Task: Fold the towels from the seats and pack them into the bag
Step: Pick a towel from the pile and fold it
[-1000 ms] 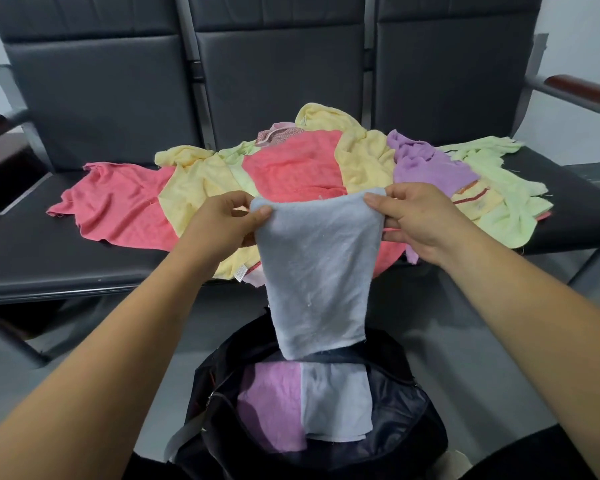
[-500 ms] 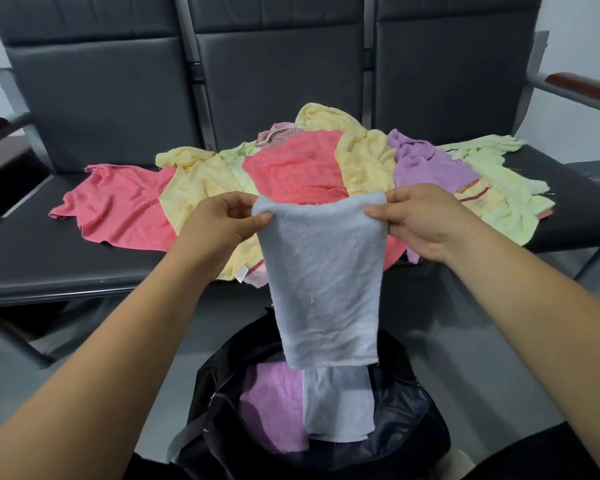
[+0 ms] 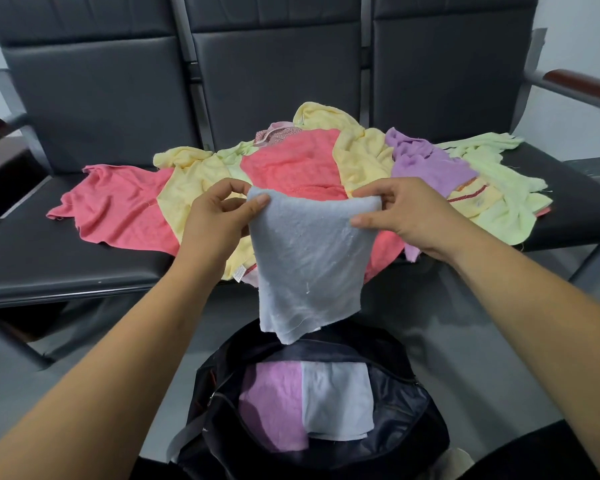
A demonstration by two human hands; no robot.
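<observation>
Blue towel [image 3: 309, 258] raised, hanging above bag [image 3: 413, 420]; left hand [image 3: 215, 223], right hand [image 3: 406, 216] pinch top corners.

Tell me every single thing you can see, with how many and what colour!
seats: three, black, joined in a row
armrests: two, brown-topped, at the ends of the row
coral towels: at least two, in the pile on the seats
yellow towels: at least two, same pile
purple towel: one, right part of the pile
pale green towels: count unclear, mostly at the pile's right end
bag: one, black, open on the floor
folded towels: two, pink and pale blue, side by side in the bag
held towel: one, pale blue, hanging above the bag
left hand, right hand: pinch the held towel's top corners
</observation>
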